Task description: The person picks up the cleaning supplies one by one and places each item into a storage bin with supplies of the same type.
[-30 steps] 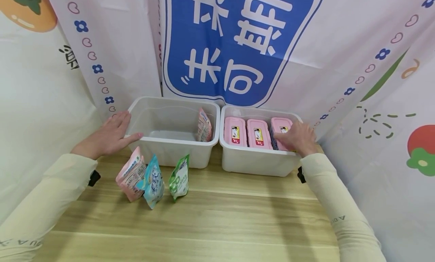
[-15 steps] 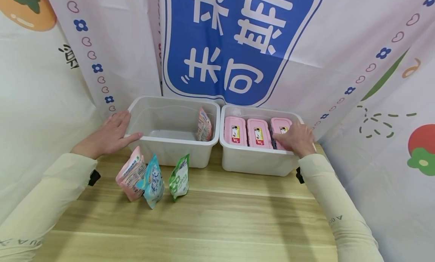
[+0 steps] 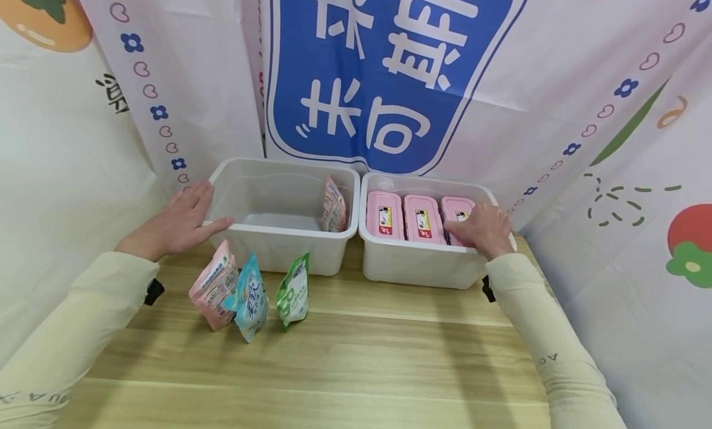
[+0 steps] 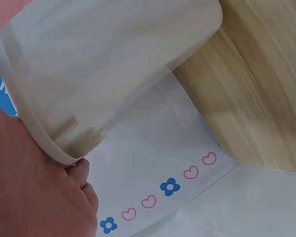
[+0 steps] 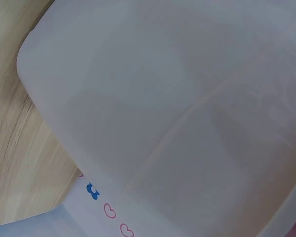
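Note:
My left hand [image 3: 177, 224] rests at the left corner of a white plastic bin [image 3: 289, 246], thumb extended along its front rim and fingers at its left side. In the left wrist view the hand [image 4: 37, 182] lies against the bin's rim [image 4: 27, 116]. My right hand [image 3: 485, 228] reaches into the second white bin [image 3: 417, 268] and grips the rightmost pink-lidded box [image 3: 457, 208], thumb at its left side; the other fingers are largely hidden. Beside that box stand two more pink-lidded boxes [image 3: 385, 205]. The right wrist view mostly shows the bin's outer wall [image 5: 138, 89].
A pink pouch [image 3: 334, 209] leans upright inside the left bin. On the wooden table [image 3: 334, 367] before it stand another pink pouch [image 3: 214, 290], a blue pouch [image 3: 253, 302] and a green pouch [image 3: 295, 293]. Printed cloth [image 3: 222, 76] hangs behind and at both sides.
My right hand and the rightmost pink-lidded box have shifted slightly left within the bin. The left hand, the pouches and the other boxes stay where they were.

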Motion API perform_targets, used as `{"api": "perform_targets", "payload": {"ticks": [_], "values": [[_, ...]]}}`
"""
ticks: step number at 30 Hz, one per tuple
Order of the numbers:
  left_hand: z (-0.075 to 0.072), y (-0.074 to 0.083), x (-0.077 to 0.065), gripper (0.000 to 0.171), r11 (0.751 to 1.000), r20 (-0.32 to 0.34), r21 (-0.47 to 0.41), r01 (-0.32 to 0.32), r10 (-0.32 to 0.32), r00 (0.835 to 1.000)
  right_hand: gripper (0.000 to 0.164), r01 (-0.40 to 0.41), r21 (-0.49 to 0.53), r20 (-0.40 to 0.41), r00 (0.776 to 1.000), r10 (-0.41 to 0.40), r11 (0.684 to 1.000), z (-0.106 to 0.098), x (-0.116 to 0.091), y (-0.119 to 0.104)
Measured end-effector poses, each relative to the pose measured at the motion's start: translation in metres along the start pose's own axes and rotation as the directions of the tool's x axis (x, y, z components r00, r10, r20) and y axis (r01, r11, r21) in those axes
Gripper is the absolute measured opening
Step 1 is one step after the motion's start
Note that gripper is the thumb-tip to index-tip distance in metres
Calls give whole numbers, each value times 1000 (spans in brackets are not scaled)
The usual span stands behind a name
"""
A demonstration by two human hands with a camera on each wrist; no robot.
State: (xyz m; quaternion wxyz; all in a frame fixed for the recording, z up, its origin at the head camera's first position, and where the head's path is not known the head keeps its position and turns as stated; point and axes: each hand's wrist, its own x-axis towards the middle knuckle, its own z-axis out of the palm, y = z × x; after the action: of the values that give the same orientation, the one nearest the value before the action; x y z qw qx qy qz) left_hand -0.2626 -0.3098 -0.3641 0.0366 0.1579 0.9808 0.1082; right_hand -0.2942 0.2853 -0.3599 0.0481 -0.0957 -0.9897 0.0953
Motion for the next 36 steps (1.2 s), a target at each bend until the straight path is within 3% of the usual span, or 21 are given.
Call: {"api": "perform_targets", "payload": {"ticks": [17, 36], "values": [[-1, 2, 0, 101, 1000, 8, 5, 7, -7, 1000, 61, 21, 24, 19, 1000, -21, 999, 7, 2, 2], [-2, 3, -1, 101, 1000, 16, 11, 3, -3, 1000, 57, -10, 100, 73, 997, 3, 995, 9, 1, 3]]}}
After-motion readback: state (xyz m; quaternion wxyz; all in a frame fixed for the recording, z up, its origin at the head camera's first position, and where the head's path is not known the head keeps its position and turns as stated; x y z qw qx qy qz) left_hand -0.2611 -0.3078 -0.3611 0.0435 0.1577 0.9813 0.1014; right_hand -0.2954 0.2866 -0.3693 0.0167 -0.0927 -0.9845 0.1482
